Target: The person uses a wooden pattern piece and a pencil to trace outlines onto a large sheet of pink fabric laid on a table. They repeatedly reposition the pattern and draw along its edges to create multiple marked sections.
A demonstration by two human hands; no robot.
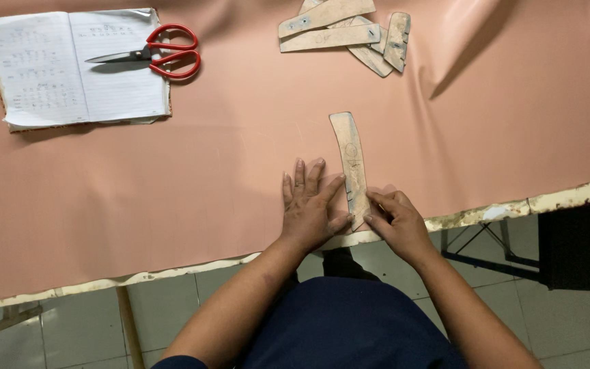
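My curved template [351, 164] lies on the pink sheet [240, 164] near the tabletop's front edge, and everything else I place from it. Its lower end is hidden between my hands, so I cannot see where it stops. My left hand [308, 205] lies flat with spread fingers, the thumb pressing the template's left edge. My right hand [394, 219] is pinched at its lower right edge; whether it grips a marker I cannot tell. The template's long axis runs away from me, bowing slightly leftward at the far end. Beyond it lies a pile of similar templates [346, 31]; far left, red scissors [155, 55] rest on an open notebook [69, 68].
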